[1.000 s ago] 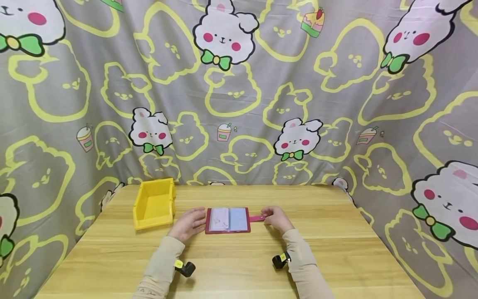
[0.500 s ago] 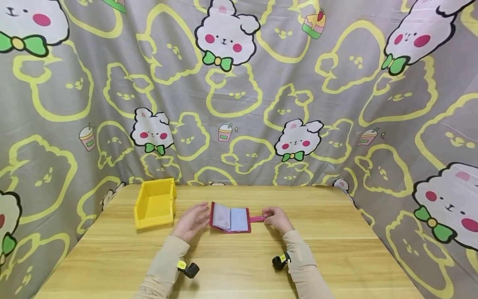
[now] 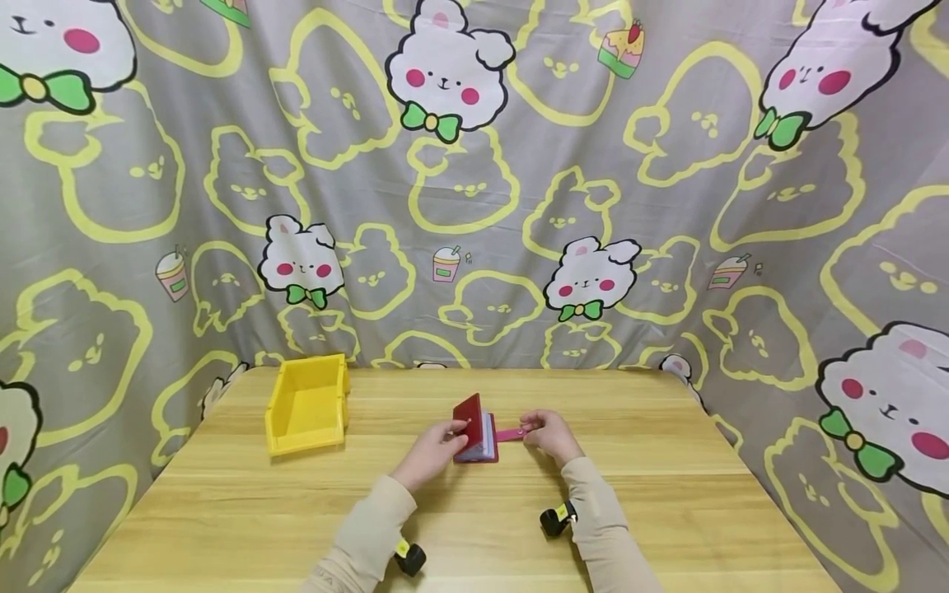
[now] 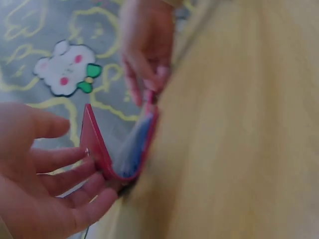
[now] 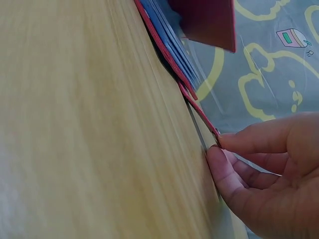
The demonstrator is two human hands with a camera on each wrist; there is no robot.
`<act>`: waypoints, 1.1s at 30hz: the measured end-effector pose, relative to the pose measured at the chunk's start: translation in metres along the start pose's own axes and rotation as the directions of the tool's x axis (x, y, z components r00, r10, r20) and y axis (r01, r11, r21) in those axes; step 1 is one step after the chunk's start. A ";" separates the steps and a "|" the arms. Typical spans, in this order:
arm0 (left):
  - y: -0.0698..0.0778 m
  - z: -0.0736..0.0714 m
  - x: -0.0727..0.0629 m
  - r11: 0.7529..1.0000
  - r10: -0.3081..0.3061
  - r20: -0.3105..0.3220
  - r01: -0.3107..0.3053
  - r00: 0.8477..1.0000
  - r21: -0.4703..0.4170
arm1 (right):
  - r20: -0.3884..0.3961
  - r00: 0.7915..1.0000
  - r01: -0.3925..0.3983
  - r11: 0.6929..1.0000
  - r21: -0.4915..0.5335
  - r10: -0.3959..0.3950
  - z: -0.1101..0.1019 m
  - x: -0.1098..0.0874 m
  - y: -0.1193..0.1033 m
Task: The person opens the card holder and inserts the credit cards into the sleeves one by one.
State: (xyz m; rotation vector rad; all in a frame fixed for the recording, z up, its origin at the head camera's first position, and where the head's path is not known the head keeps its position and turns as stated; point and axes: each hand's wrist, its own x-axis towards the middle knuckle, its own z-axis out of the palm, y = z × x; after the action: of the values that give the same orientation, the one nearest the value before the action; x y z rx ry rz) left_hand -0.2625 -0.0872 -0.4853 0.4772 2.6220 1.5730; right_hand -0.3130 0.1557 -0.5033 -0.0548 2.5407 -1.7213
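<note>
A red card holder [image 3: 466, 418] with clear plastic sleeves [image 3: 488, 436] stands half folded on the table in the head view. Its left cover is tilted up, and the right cover lies flat. My left hand [image 3: 430, 455] is at the outside of the raised cover, its fingers [image 4: 67, 175] extended and touching the red surface near a snap stud. On the other side my right hand [image 3: 550, 435] pinches the end of the pink strap [image 3: 509, 434] between thumb and fingertip, close over the tabletop. The right wrist view shows the strap [image 5: 200, 112] stretched from the holder to that pinch.
A yellow plastic bin [image 3: 307, 408] stands at the back left of the wooden table [image 3: 652, 511]. Behind the table hangs a grey curtain [image 3: 474, 321] with rabbit prints. Small black cameras are strapped on both sleeved wrists.
The left cover has swung up from flat toward the right, folding over the sleeves. My left hand has moved right with it. The right hand keeps its pinch on the strap.
</note>
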 end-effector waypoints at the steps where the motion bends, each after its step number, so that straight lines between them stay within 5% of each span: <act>1: 0.000 0.001 -0.001 0.995 0.042 0.007 -0.043 0.999 0.087 | 0.000 1.000 -0.004 1.000 0.003 0.004 0.000 0.000 0.000; 6: -0.001 0.001 -0.007 0.920 0.168 0.092 -0.189 0.982 0.343 | -0.004 1.000 -0.014 1.000 0.016 0.014 0.002 0.002 0.001; 15: -0.002 -0.002 -0.011 0.835 0.079 0.231 -0.191 0.970 0.516 | 0.004 0.999 0.048 0.994 0.102 -0.049 0.005 0.002 0.002; 22: -0.007 -0.001 -0.012 0.823 0.050 0.257 -0.186 0.965 0.536 | 0.051 0.986 0.152 0.981 0.116 -0.159 0.010 0.005 0.000; 26: -0.008 0.000 -0.011 0.820 0.057 0.256 -0.192 0.965 0.540 | 0.107 0.961 0.256 0.967 0.016 -0.256 0.017 0.008 -0.007; 33: -0.006 0.000 -0.010 0.808 0.072 0.265 -0.212 0.961 0.549 | 0.205 0.902 0.418 0.889 -0.190 -0.380 0.032 0.017 -0.020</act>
State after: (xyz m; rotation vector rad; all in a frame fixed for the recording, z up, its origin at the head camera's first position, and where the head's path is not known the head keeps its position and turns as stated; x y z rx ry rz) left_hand -0.2544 -0.0927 -0.4914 0.8467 2.8792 0.6416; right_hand -0.3275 0.1176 -0.4971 -0.7529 2.7253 -1.4387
